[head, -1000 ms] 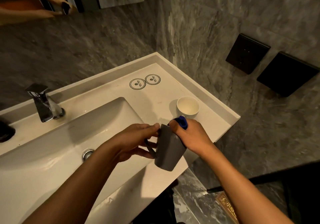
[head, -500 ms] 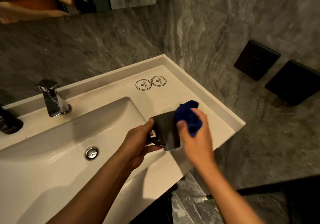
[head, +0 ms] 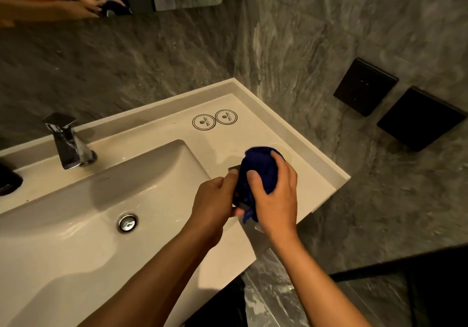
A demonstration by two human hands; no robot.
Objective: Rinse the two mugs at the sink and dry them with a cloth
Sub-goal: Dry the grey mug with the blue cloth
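White sink (head: 76,238) counter, grey marble walls; right of the drain (head: 127,222) your left hand (head: 215,200) grips the mug (head: 235,168), right hand (head: 276,195) clutching the cloth (head: 258,172) round it.

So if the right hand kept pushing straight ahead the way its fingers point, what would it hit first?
The right hand already grips the blue cloth over the dark mug. Straight beyond, a pale mug rim seems to peek out, probably next, though depth is unclear.

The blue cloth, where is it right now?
Head view, right of centre: the blue cloth is bunched over the dark mug, pressed on by the right hand, above the counter beside the basin.
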